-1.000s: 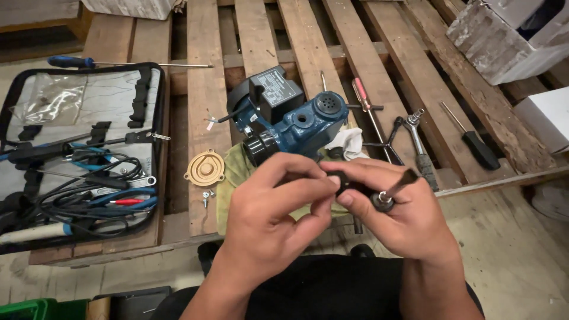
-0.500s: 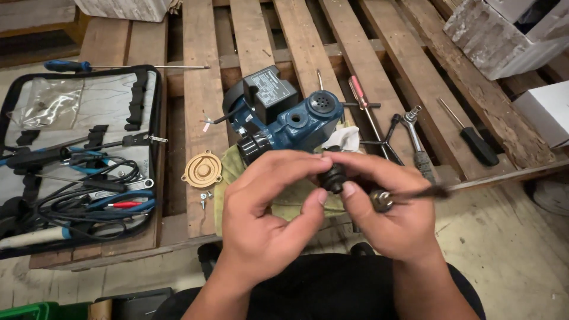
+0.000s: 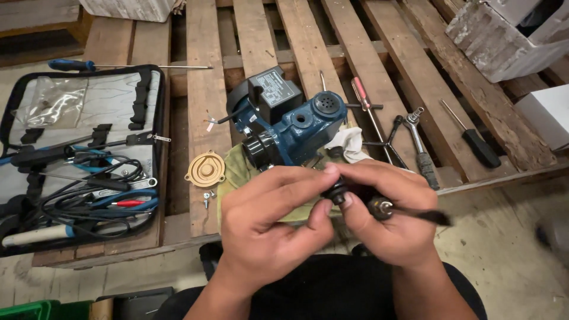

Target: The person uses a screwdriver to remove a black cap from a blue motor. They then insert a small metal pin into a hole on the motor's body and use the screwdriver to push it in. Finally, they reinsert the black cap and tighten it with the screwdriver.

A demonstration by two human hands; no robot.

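Small black round part: held near centre, just in front of the blue pump body; pinched between thumb and fingertips of the left hand, fingers closed on it, evidently to steady it for close work. Right hand: also touching the part at thumb and forefinger, with its other fingers curled shut round a dark-handled tool whose shaft runs out to the right; kept in the palm, seemingly for ready use. Brass-coloured cover and loose screws: set aside together on the wooden pallet, left of the pump. Open tool case: far left. Screwdrivers and wrench: laid right of the pump.
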